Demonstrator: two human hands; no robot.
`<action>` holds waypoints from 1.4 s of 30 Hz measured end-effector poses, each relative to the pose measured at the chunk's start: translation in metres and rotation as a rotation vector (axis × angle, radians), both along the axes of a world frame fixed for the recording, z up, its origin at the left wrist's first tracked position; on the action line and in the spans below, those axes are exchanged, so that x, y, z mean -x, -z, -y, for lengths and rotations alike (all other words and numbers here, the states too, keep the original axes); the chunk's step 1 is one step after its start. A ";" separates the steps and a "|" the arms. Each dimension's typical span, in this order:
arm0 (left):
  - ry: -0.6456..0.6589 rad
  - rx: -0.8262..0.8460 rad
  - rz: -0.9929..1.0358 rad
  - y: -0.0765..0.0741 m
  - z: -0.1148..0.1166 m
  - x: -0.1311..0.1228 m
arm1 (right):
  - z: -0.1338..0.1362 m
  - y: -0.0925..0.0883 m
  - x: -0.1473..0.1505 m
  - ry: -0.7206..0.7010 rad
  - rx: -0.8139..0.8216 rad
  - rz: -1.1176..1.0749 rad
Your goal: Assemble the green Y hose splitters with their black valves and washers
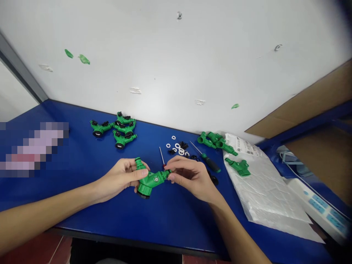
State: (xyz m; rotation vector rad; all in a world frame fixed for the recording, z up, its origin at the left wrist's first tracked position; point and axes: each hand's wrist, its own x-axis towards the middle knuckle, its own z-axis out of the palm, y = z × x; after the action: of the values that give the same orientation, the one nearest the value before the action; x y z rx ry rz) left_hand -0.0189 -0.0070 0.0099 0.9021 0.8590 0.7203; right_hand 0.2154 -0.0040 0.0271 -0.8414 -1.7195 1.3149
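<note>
I have in front of me one green Y-shaped connector, raised above the blue table and kept between the two hands. Its plastic is bright green; one branch leans up beside the left fingers, the other goes out toward the right hand. The wide collar points downward, with a dark ribbed edge, and near the right branch I see a small pale fitting with a dark centre.

My left hand is closed around the body, the thumb lying on its front and the fingers mostly hidden behind. My right hand is narrowed to a pinch: thumb and forefinger are on the end of the right branch, where a dark ring sits, and the other fingers are curled. A thin shaft with a red part stands out just beyond the right fingertips; I cannot tell if they touch it.

Beyond the right hand lie white rings and a green-and-black screwdriver. Beyond the left hand are similar connectors with black levers.
</note>
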 end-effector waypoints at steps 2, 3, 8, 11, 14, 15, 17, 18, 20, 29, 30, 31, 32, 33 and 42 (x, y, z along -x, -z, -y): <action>-0.001 0.010 0.022 0.000 0.000 0.000 | -0.001 0.000 0.000 -0.011 0.020 -0.025; -0.005 0.009 0.029 0.000 0.000 0.000 | -0.001 0.001 0.000 -0.014 0.030 -0.034; -0.022 0.020 0.043 0.001 0.001 0.000 | -0.002 0.005 0.001 -0.014 0.048 -0.050; -0.013 0.055 0.065 0.001 0.001 0.000 | -0.002 0.008 0.003 -0.017 0.040 -0.038; 0.040 0.106 0.088 0.000 0.002 -0.002 | -0.002 0.007 0.003 -0.026 0.033 0.030; 0.053 0.115 0.088 0.000 0.002 -0.003 | -0.003 0.005 0.000 -0.009 0.010 0.082; 0.052 0.116 0.072 -0.002 0.001 -0.003 | -0.008 -0.001 -0.012 0.102 -0.101 0.242; 0.049 0.110 0.060 -0.002 0.001 -0.003 | -0.011 -0.004 -0.022 0.193 -0.179 0.345; 0.056 0.092 0.041 -0.003 0.001 -0.001 | -0.018 -0.012 -0.046 0.410 -0.323 0.577; 0.045 0.032 -0.002 0.001 0.002 0.001 | -0.029 -0.018 -0.093 0.370 -0.137 1.084; 0.020 0.025 -0.003 0.001 0.002 0.001 | -0.028 -0.017 -0.088 0.340 -0.125 1.100; -0.001 0.020 -0.006 0.001 0.002 0.000 | -0.027 -0.015 -0.082 0.315 -0.113 1.122; -0.018 0.016 -0.011 0.000 0.001 -0.001 | -0.026 -0.014 -0.077 0.292 -0.098 1.154; -0.030 0.013 -0.017 0.000 0.001 -0.001 | -0.025 -0.012 -0.073 0.275 -0.082 1.191; -0.054 0.010 -0.036 0.002 0.001 -0.003 | -0.027 -0.009 -0.077 0.329 -0.049 1.338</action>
State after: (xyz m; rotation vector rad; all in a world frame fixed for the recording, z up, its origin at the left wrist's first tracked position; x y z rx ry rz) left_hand -0.0161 -0.0083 0.0078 0.8879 0.9215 0.7473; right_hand 0.2919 0.0226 0.0359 -2.1433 -2.3356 0.3831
